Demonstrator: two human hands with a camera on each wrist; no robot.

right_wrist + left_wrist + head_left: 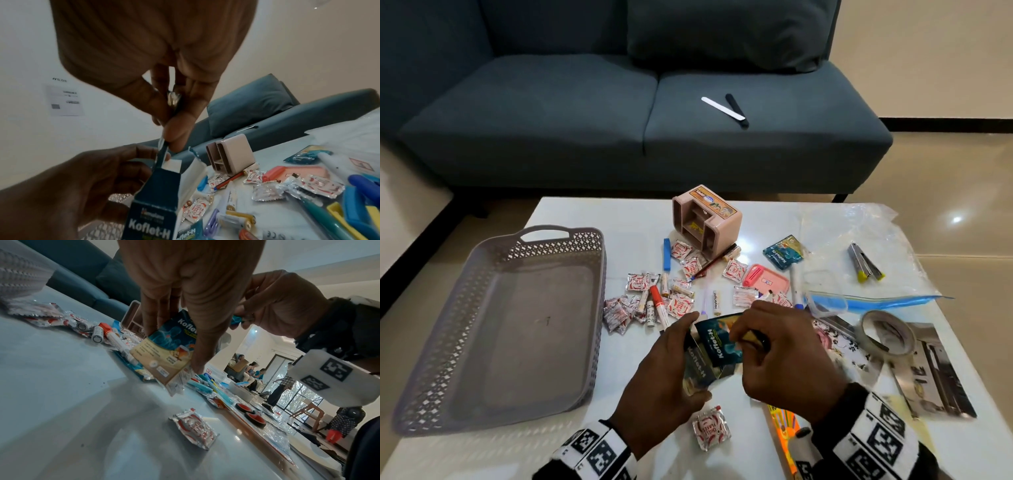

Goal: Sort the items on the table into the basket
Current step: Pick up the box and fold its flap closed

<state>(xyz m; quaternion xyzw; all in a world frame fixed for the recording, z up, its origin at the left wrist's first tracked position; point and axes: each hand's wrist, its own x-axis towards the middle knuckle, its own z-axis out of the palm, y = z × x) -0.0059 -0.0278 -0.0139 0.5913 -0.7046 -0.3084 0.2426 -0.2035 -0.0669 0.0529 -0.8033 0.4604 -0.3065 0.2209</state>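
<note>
The grey lattice basket (434, 342) sits empty on the left of the white table. Near the front middle, my left hand (681, 353) grips a dark Koflet-H carton (698, 371) with its top flap open. My right hand (743, 337) pinches a teal Koflet sachet (719, 342) that stands in the carton's mouth. In the left wrist view the left hand's fingers (156, 318) wrap the carton (164, 356). In the right wrist view the right thumb and fingers (174, 138) pinch the sachet's edge (162, 152) above the carton (156, 194).
Several chilli-flake sachets (681, 305), markers (659, 308), batteries and pens lie scattered mid-table. One sachet (710, 430) lies near my wrists. A pink holder (705, 219) stands at the back, a tape roll (887, 337) and a zip bag (859, 240) at the right. A blue sofa (619, 120) lies beyond.
</note>
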